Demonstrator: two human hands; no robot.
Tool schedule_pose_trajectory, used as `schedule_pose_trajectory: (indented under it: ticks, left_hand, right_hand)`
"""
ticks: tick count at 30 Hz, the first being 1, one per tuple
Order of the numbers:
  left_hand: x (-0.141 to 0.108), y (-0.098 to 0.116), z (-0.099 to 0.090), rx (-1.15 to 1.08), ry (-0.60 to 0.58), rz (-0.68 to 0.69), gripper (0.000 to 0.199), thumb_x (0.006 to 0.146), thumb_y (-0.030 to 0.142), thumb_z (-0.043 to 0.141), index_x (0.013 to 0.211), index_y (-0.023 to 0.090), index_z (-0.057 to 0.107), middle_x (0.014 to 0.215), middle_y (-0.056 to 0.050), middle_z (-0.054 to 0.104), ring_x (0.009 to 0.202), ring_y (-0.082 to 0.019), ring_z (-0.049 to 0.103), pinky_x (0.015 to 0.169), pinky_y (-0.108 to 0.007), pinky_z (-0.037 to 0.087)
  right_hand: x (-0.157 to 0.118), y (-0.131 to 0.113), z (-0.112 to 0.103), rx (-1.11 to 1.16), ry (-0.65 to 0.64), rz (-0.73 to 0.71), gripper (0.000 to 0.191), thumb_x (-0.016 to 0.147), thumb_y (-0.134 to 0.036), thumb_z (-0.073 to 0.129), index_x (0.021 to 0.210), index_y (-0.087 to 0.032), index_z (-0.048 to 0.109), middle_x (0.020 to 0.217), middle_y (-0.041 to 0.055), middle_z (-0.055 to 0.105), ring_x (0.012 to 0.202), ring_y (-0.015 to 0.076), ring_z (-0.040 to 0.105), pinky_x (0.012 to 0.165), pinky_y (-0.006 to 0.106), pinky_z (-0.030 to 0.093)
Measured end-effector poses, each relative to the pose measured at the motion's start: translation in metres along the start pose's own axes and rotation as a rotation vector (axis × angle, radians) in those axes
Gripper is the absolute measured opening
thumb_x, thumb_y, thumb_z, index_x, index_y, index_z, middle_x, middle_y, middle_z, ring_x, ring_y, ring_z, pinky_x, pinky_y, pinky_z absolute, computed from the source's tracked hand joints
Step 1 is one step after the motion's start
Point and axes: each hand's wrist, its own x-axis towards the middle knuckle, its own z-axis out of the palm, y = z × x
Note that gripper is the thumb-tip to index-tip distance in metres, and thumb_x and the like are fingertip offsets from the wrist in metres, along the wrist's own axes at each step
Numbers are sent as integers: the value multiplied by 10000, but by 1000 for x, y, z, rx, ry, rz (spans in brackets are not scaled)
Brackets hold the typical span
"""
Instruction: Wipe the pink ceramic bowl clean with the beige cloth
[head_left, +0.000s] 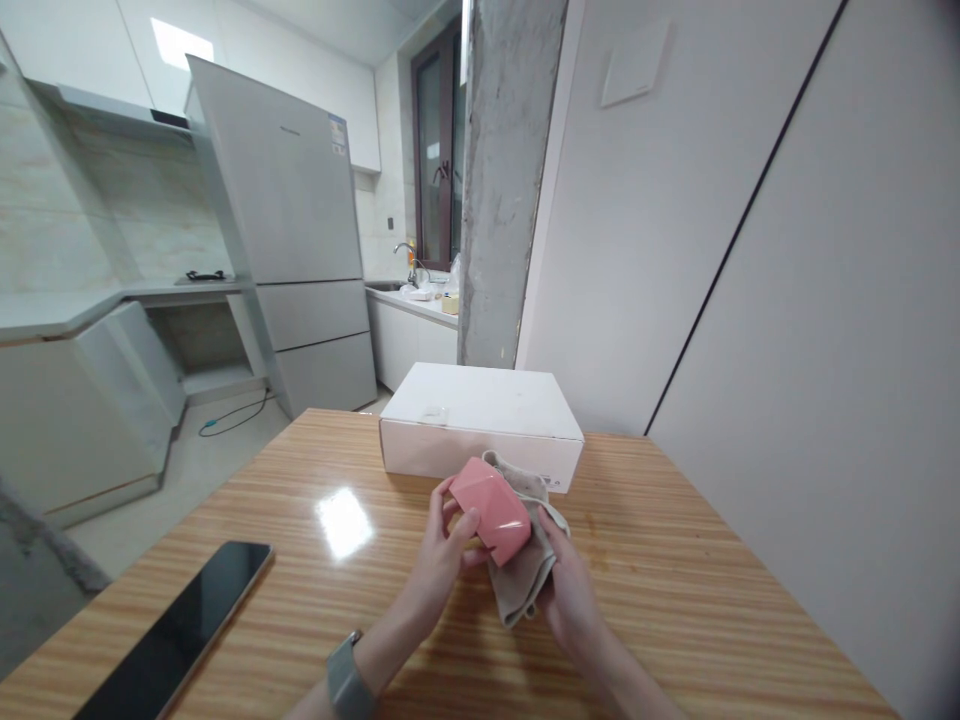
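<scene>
A glossy pink object (491,508) with angular, faceted sides, perhaps a bowl or cup, is tilted between my hands above the table. My left hand (448,540) grips its left side, thumb on the near face and fingers around the edge. In my right hand (564,580) a grey-beige cloth (519,583) is bunched, thumb on top. The cloth lies against the right side and back of the pink object, and part of it hangs below. Whatever the cloth covers on the far side is hidden.
A white cardboard box (480,403) stands on the wood-grain table (645,600) just beyond my hands. A black phone (180,630) lies at the table's left. A white wall (810,330) borders the right side. Farther back stand a fridge (300,220) and a kitchen counter (52,312).
</scene>
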Motion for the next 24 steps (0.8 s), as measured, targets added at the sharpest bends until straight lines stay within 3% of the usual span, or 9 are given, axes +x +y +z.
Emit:
schedule_pose_trajectory:
  ticks: [3,7,13,15,18,21,24]
  left_hand:
    - [3,-1,-3,31,50,17,643,731,393,705,1252,256,354,1307,-136,482,1017,-261,604,746,-363,546]
    - [9,-5,-10,152,77,114,777,648,308,775,1297,235,355,1340,-147,465,1080,-275,581,834,-357,526]
    - [8,-14,-10,145,-63,171,801,659,249,772,1322,280,323,1328,-100,498,1170,-255,538,960,-356,463]
    - [7,-15,-9,119,-97,156,754,714,281,732,1330,316,297,1328,-79,499,1131,-237,566,937,-357,477]
    - [6,-15,-10,168,-53,135,661,762,328,685,1314,324,322,1338,-78,478,1042,-229,609,863,-365,518]
    - [6,-13,-11,235,-11,175,715,720,287,721,1318,293,331,1342,-95,463,1041,-236,606,856,-350,522]
    - [4,-10,-11,274,-41,161,820,697,248,729,1373,277,266,1337,-123,465,1103,-271,571,825,-351,540]
  right_hand:
    - [0,0,-1,112,24,143,306,620,-469,766,800,-224,732,874,34,762,886,290,694,837,440,544]
    - [-1,1,-1,162,60,143,311,627,-408,779,857,-204,733,921,29,757,1045,279,640,916,393,506]
    - [2,2,-3,202,118,145,306,574,-372,816,815,-201,739,888,20,759,1030,264,640,935,365,486]
    - [3,2,-4,186,129,133,327,559,-390,821,808,-195,740,878,24,760,1028,261,638,942,355,477]
    - [4,2,-6,170,133,122,350,541,-402,826,807,-189,742,871,24,760,1038,250,630,952,328,463]
    - [4,2,-5,182,101,130,302,555,-382,821,781,-198,742,884,17,760,1029,247,635,941,324,467]
    - [3,0,-3,191,89,140,283,559,-376,821,773,-207,743,883,11,760,1002,249,647,911,330,485]
